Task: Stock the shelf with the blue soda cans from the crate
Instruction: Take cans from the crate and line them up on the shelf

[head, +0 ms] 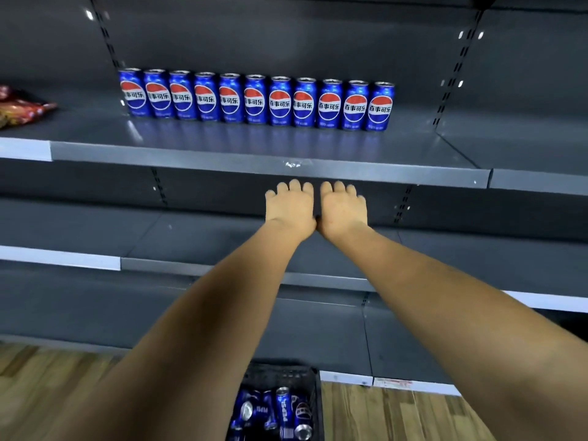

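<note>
Eleven blue soda cans (pixel 256 100) stand upright in one row along the back of the upper shelf (pixel 270 168), in the upper middle of the frame, labels facing out, each touching or just beside its neighbour. More cans (pixel 280 412) lie jumbled on their sides in the black crate (pixel 313 396) at the bottom centre, on the wooden floor (pixel 397 415). A red snack bag (pixel 19 108) sits at the far left of the same shelf, well apart from the row.

The likely trouble is the row itself: the cans stand packed close, so a new one pushed in carelessly or knocked by a wrist could tip one and set its neighbours falling. The crate sits directly under the arms, partly hidden by them, so a can lifted blind could slip and drop. The cans look smooth and glossy, probably slick to hold.

Both hands are empty. The left hand (pixel 291 206) and the right hand (pixel 343 208) are side by side in the centre, just below the shelf's front edge, backs up, fingers loosely bent and relaxed, holding nothing
</note>
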